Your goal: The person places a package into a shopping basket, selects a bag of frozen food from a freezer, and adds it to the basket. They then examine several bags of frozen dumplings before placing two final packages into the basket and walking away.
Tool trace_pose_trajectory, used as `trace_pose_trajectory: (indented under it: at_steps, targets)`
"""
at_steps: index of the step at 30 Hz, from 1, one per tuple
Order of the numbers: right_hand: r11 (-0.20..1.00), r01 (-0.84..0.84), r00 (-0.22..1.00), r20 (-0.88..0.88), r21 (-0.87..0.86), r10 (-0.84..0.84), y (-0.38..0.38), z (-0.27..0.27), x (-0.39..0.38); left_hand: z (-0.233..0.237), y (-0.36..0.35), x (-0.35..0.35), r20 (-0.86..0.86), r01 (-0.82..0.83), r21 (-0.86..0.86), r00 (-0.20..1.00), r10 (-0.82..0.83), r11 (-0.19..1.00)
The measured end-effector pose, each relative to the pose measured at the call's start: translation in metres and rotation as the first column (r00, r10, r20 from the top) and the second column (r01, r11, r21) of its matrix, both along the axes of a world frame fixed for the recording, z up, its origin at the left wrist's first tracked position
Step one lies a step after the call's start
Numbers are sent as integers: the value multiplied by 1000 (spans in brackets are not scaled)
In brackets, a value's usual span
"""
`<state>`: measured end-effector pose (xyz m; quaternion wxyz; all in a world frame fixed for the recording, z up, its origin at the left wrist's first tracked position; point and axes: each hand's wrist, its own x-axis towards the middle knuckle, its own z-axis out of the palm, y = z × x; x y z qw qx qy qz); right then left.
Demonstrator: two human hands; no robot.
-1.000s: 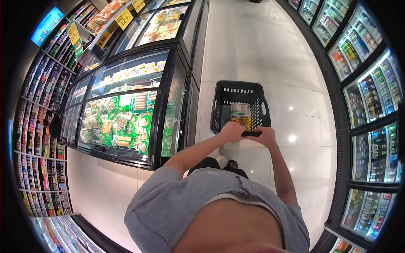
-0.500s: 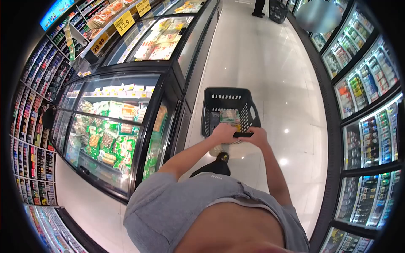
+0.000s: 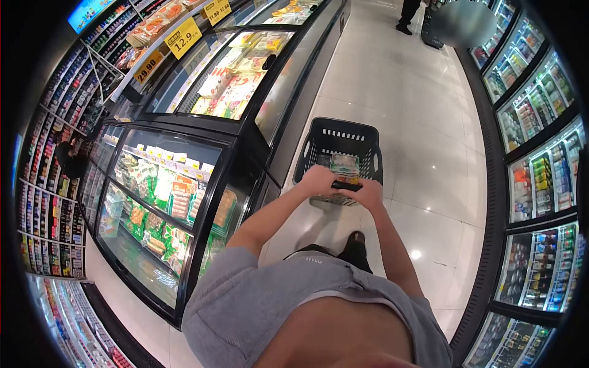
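Observation:
Both my hands are wrapped round the black handle [image 3: 343, 185] of a dark shopping basket [image 3: 342, 127] in front of me. My left hand [image 3: 319, 180] grips its left part and my right hand [image 3: 367, 193] its right part; both are closed. Inside the basket lies a clear-topped food pack [image 3: 345, 164], with an orange and yellow item partly hidden beneath my hands. The basket's slotted walls lean away from me, and whether its base touches the floor is hard to make out.
Glass-topped freezers [image 3: 153, 202] with packaged food line my left. Tall glass-door drinks fridges [image 3: 534, 202] run along the right. Ahead, a person in dark trousers [image 3: 408, 15] stands near another dark basket [image 3: 431, 34]. Pale tiled floor [image 3: 392, 80] stretches between.
I have moved forward along the aisle, and my view has turned slightly, with the freezers shifting. My hands still hold the basket handle. A foot has swapped position below me.

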<state>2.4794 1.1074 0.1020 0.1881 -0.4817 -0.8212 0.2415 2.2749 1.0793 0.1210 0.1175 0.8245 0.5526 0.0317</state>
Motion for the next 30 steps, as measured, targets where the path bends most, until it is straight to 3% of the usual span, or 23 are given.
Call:
trace_pose_trajectory:
  at_steps: [5, 7, 10, 13, 14, 16, 22, 30]
  targets:
    - [999, -33, 999, 12, 7, 33, 80, -9, -23, -19, 77, -21, -124, -60, -2, 991, 59, 998]
    - [1000, -27, 1000, -11, 9, 27, 94, -17, -30, -27, 92, -31, -78, -84, 31, 993, 86, 996]
    - [997, -74, 995, 71, 21, 72, 152, -21, -38, -23, 138, -29, -85, -212, 21, 973, 213, 977]
    - [989, -141, 989, 38, -34, 143, 210, -24, -47, -26, 188, -34, -128, -296, 18, 947, 296, 955]
    - [994, -105, 994, 42, -28, 106, 186, -26, -47, -31, 171, -37, -117, -257, 14, 959, 256, 966]
    - [993, -115, 993, 22, -16, 115, 209, -32, -51, -34, 193, -43, -122, -257, 11, 959, 257, 966]
    - [994, -112, 993, 41, 8, 112, 283, -38, -63, -42, 268, -56, -156, -237, -8, 960, 233, 971]
    - [997, -48, 994, -92, 60, 54, 406, -29, -82, -56, 397, -76, -87, -218, 65, 971, 223, 974]
